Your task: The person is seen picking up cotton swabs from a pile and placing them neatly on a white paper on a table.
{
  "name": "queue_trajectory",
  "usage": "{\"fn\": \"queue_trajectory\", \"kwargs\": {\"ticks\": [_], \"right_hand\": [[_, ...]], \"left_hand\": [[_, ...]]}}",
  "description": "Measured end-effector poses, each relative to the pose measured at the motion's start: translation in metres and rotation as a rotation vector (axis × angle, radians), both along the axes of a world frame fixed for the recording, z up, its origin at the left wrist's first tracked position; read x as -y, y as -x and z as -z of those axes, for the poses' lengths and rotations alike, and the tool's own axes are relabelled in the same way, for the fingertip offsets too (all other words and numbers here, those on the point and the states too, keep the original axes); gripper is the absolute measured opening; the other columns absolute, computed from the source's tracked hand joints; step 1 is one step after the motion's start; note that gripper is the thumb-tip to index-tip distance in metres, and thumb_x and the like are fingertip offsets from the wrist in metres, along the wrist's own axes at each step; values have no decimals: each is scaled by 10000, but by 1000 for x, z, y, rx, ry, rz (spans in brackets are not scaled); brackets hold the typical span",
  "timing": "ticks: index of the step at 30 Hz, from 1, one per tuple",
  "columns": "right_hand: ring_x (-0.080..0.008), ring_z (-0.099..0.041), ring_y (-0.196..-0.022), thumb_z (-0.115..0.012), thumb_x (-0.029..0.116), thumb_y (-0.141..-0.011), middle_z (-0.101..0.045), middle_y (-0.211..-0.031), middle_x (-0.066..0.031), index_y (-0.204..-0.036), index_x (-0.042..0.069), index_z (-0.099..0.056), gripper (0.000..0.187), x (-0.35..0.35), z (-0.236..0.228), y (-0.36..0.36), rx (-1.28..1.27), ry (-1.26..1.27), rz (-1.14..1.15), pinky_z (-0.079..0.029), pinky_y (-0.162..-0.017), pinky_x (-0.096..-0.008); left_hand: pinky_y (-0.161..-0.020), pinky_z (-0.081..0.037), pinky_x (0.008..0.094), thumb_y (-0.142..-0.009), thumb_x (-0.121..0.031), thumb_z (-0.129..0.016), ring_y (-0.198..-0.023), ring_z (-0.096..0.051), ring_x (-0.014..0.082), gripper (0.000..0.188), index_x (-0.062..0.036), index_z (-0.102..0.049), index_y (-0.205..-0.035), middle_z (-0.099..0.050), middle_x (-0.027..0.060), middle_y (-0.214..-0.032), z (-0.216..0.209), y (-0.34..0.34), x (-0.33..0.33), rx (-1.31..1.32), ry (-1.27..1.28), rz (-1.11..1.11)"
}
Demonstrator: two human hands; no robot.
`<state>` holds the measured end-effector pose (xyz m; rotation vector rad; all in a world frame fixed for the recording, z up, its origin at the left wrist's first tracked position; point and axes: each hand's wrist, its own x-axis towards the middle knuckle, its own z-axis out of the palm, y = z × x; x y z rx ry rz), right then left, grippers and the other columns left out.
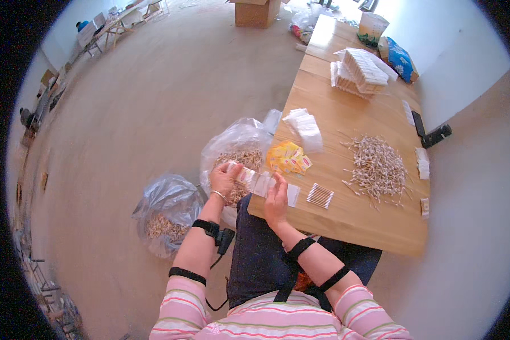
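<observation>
In my left hand (223,178) a small clear bag of cotton swabs (245,177) is gripped by one end, held above the table's near left corner. The bag's clear flap stretches across to my right hand (276,202), whose fingers and thumb are closed at it. A flat clear bag (292,195) lies on the table beside the right hand. Just right of that rests a neat row of cotton swabs (321,195). Farther right spreads a loose heap of cotton swabs (378,167). Yellow printed cards (288,157) lie beyond my hands, with stacked clear bags (307,131) behind them.
The wooden table (323,79) stretches away ahead, carrying packed bundles (364,72), a blue package (398,59) and a bucket (372,28). A black device (436,136) sits by the wall. Two plastic sacks of swabs, one large (218,144) and one smaller (167,195), stand left.
</observation>
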<state>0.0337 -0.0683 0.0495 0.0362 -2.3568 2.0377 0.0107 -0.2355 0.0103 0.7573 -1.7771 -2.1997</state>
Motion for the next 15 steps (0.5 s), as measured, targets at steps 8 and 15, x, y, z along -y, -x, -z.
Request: {"fn": "queue_trajectory", "kwargs": {"ticks": [8,15], "right_hand": [[-259,-357,-1298,-354,282,-988,-396,-1356,-200,-1326,-61,-317,483,-10,7,13,7,295,-65,-267,-1071,-337],[-291,-264,-1337,-251,632,-909,-337,-1399,-217,-1370,-24,-292,802,-4,-52,0,84,513,-222,-176,-1097,-346]], "left_hand": [[-631,-499,242,-790,-167,-732,-695,-575,83,185,-33,-660,-896,-639,12,-814,-69,-16,1,-185,8,-38],[-674,-508,251,-835,-214,-685,-744,-588,93,331,-64,-564,-1104,-642,14,-871,-81,-48,-85,-278,-56,53]]}}
